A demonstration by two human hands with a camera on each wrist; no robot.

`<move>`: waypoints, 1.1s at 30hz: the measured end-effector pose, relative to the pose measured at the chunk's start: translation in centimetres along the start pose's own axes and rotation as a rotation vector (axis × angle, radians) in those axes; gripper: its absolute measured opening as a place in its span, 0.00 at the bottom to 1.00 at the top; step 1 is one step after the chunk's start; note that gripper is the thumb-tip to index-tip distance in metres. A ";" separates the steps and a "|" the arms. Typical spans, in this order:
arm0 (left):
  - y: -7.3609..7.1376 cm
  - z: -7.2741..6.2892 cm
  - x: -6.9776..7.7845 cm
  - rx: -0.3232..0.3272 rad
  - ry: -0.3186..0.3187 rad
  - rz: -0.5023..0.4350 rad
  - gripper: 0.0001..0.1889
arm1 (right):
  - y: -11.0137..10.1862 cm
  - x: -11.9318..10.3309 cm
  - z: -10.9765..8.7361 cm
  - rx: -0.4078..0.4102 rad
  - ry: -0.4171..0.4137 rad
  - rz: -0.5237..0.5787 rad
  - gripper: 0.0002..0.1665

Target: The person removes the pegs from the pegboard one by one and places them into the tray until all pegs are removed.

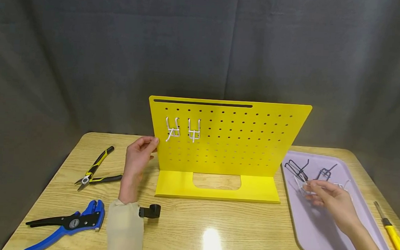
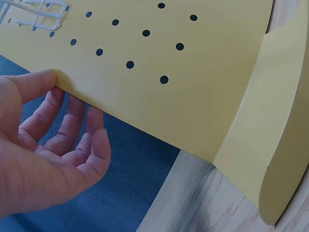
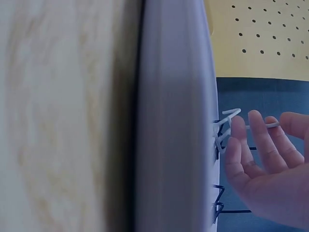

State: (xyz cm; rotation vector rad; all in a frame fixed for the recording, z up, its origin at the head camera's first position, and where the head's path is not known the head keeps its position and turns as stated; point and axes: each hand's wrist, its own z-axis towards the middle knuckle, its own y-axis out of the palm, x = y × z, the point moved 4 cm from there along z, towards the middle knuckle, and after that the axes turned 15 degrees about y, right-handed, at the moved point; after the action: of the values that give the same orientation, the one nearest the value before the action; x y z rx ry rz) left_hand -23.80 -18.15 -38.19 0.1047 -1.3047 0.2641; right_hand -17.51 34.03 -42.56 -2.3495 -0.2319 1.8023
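A yellow pegboard [image 1: 218,168] stands upright on its folded base. Two white wire hooks, one [image 1: 173,132] at the far left and another [image 1: 194,133] beside it, hang from its holes. With thumb in front and fingers behind, my left hand [image 1: 138,155] grips the board's left edge. Over the lilac tray [image 1: 313,231], my right hand [image 1: 333,200] pinches a white wire hook [image 3: 231,116] between thumb and fingers. Black wire hooks, one [image 1: 297,170] near the tray's left side and one [image 1: 325,173] farther right, lie there. Another white hook [image 1: 345,184] shows partly behind the right hand.
Left of the board lie yellow-and-black cutting pliers [image 1: 97,165], with blue-and-black wire strippers [image 1: 74,223] nearer me. A screwdriver with a yellow handle [image 1: 397,241] rests right of the tray. Behind the wooden table [image 1: 181,229] hangs a dark grey curtain [image 1: 197,45].
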 end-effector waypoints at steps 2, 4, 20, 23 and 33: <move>0.0 0.0 0.0 0.002 -0.001 0.000 0.16 | 0.0 0.1 0.1 -0.019 0.007 0.022 0.10; 0.0 0.0 0.0 0.002 -0.001 0.000 0.16 | 0.0 0.3 0.2 -0.049 0.010 0.059 0.11; 0.0 0.1 0.0 0.005 0.008 0.000 0.14 | -0.6 0.6 1.6 -0.082 0.053 0.089 0.09; 0.0 0.1 0.0 0.003 0.011 -0.001 0.14 | -0.7 0.5 1.7 -0.080 0.059 0.072 0.10; 0.0 0.1 -0.1 -0.002 0.006 -0.004 0.15 | -0.9 0.2 1.7 -0.084 0.092 0.050 0.13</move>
State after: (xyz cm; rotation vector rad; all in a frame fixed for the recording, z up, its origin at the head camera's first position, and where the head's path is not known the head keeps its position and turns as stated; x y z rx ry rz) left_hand -23.93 -18.23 -38.30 0.1046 -1.2987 0.2591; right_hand -19.12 35.03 -42.95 -2.5102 -0.2431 1.7321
